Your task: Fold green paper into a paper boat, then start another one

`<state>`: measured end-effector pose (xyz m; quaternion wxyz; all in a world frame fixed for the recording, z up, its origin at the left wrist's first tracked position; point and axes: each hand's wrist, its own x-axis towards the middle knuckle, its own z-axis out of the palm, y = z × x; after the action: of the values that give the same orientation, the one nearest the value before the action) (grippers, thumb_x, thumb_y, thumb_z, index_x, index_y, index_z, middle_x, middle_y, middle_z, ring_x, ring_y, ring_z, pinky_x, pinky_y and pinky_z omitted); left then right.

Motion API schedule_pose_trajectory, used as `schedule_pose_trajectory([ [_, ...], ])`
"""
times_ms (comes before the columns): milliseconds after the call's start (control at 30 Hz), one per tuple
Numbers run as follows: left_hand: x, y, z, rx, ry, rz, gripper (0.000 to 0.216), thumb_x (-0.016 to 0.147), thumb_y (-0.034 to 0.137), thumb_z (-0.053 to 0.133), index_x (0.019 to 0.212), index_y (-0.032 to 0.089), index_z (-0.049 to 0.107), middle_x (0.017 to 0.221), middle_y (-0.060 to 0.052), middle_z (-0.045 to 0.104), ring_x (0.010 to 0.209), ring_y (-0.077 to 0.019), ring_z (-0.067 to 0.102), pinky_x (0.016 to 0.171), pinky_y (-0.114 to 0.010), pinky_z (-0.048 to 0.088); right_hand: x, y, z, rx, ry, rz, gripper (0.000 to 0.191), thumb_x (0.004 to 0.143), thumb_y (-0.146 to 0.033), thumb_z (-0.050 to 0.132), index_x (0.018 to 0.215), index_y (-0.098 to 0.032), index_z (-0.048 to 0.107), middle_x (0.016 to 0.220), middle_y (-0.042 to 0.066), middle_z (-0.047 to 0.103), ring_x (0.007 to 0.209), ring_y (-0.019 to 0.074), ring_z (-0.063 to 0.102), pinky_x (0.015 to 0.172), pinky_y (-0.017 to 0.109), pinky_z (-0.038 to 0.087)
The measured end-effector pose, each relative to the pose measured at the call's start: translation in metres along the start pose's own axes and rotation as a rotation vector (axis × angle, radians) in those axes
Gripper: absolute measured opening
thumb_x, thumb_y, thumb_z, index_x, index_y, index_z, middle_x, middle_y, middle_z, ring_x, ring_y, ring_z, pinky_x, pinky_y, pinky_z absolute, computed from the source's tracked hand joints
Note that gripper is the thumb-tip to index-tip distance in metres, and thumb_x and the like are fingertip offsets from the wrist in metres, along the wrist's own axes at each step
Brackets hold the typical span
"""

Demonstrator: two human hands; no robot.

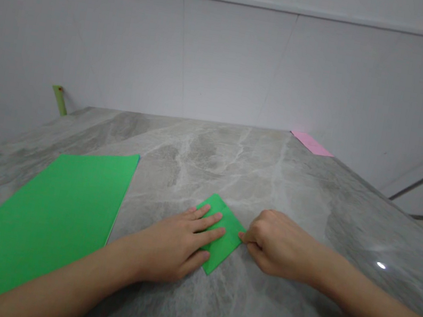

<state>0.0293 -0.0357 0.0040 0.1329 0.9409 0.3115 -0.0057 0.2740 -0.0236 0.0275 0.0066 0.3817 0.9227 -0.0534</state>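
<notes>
A small folded piece of green paper (230, 226) lies on the table like a diamond, one corner towards me. My left hand (176, 244) rests flat over its left half, fingers spread and pressing on it; that side of the paper is partly hidden. At the right corner, my right hand (272, 242) is closed, with curled fingers and the thumb gripping the tip of the paper. Faint crease lines run across the paper's upper part.
Large green sheets (64, 215) lie stacked on the left, partly under my left forearm. A pink paper (311, 143) sits at the table's far right edge. The grey marbled table (204, 152) meets a white wall (227, 64). A yellow-green strip (59, 99) shows beyond the far left edge.
</notes>
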Motion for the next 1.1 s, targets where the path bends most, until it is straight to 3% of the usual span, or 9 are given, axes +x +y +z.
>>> schedule_pose_trajectory([
  [133,-0.001,-0.001,0.002,-0.001,0.009,-0.032,0.054,0.100,0.036,0.041,0.152,0.027,0.033,0.162,-0.005,0.025,0.149,-0.0295,0.021,0.121,-0.050,0.021,0.000,0.000,0.001,0.056,0.038,-0.039,0.024,0.073,-0.009,0.053,0.052,-0.016,0.062,0.051,0.006,0.063,0.047,0.0127,0.051,0.053,0.029,0.024],
  [233,-0.001,-0.001,0.004,-0.009,0.015,-0.071,0.062,0.099,0.041,0.041,0.156,0.024,0.023,0.163,-0.006,0.021,0.150,-0.0265,0.019,0.121,-0.049,0.018,0.004,-0.002,0.012,0.110,0.097,-0.036,0.022,0.078,-0.009,0.050,0.075,-0.015,0.071,0.068,0.008,0.072,0.059,0.0156,0.061,0.058,0.027,0.033],
  [333,-0.001,-0.002,0.005,-0.016,0.003,-0.124,0.073,0.097,0.046,0.041,0.157,0.016,0.013,0.163,-0.010,0.017,0.150,-0.0255,0.018,0.122,-0.051,0.012,0.011,-0.007,0.023,0.120,0.139,-0.047,0.029,0.082,-0.012,0.048,0.102,-0.015,0.069,0.079,0.008,0.074,0.063,0.0168,0.063,0.060,0.027,0.035],
  [467,0.000,-0.004,0.004,-0.022,0.000,-0.137,0.075,0.096,0.050,0.042,0.157,0.015,0.015,0.163,-0.010,0.016,0.151,-0.0259,0.016,0.122,-0.051,0.011,0.019,-0.014,0.027,0.087,0.104,-0.051,0.032,0.082,-0.014,0.048,0.108,-0.012,0.066,0.075,0.009,0.072,0.061,0.0181,0.060,0.059,0.029,0.034],
  [633,-0.001,-0.007,0.004,-0.007,-0.011,-0.142,0.077,0.095,0.056,0.041,0.157,0.019,0.016,0.164,-0.006,0.014,0.151,-0.0281,0.011,0.121,-0.054,0.011,0.020,-0.016,0.022,0.099,0.071,-0.093,0.029,0.081,-0.014,0.049,0.101,-0.013,0.069,0.071,0.008,0.070,0.060,0.0173,0.058,0.059,0.029,0.032],
  [900,0.000,-0.005,0.000,-0.010,-0.027,-0.161,0.078,0.094,0.060,0.040,0.157,0.021,0.016,0.164,-0.004,0.011,0.152,-0.0280,0.010,0.121,-0.057,0.010,0.018,-0.025,0.016,0.152,0.055,-0.220,0.016,0.074,-0.012,0.052,0.063,-0.016,0.062,0.057,0.003,0.063,0.055,0.0138,0.052,0.057,0.027,0.032],
  [1100,0.000,-0.004,-0.004,-0.022,-0.047,-0.160,0.090,0.090,0.068,0.045,0.157,0.018,0.013,0.164,-0.007,0.010,0.151,-0.0302,0.010,0.121,-0.057,0.009,0.015,-0.030,0.011,0.243,0.028,-0.347,0.014,0.069,-0.010,0.052,0.063,-0.017,0.062,0.057,0.002,0.065,0.053,0.0129,0.053,0.054,0.026,0.032],
])
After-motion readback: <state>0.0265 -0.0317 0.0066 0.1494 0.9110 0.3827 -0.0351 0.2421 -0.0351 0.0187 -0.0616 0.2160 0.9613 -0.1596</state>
